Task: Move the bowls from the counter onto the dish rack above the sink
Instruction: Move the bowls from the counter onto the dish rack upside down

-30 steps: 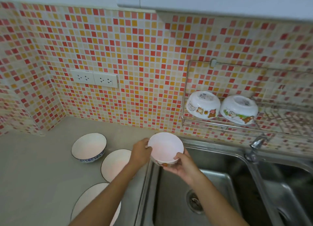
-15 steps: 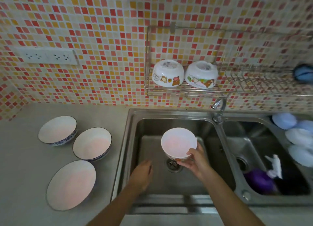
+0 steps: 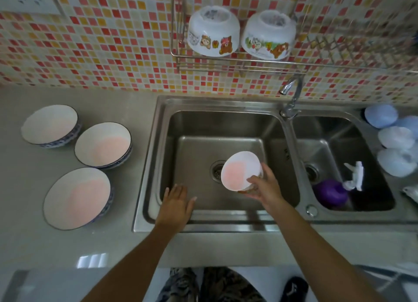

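My right hand point(image 3: 264, 188) grips a small white bowl point(image 3: 238, 170) by its lower rim, tilted toward the left, above the drain of the left sink basin point(image 3: 192, 130). My left hand point(image 3: 175, 203) hovers empty, fingers spread, over the basin's front left. Three blue-rimmed white bowls stand upright on the counter at the left: a far one point(image 3: 49, 125), a middle one point(image 3: 103, 144) and a near one point(image 3: 77, 197). Two cartoon-printed white bowls point(image 3: 213, 33) point(image 3: 268, 36) rest upside down on the wire dish rack point(image 3: 237, 63) on the wall.
A faucet point(image 3: 291, 93) stands between the two basins. The right basin holds a purple object point(image 3: 331, 193) and a white crumpled item point(image 3: 354, 176). Pale blue and white round things point(image 3: 393, 143) line the counter at the right. The rack's right part point(image 3: 352, 46) holds no bowls.
The view tipped down toward the sink. My left hand let go of the small bowl and dropped to the basin's front; my right hand carried the bowl lower and right, tilting it.
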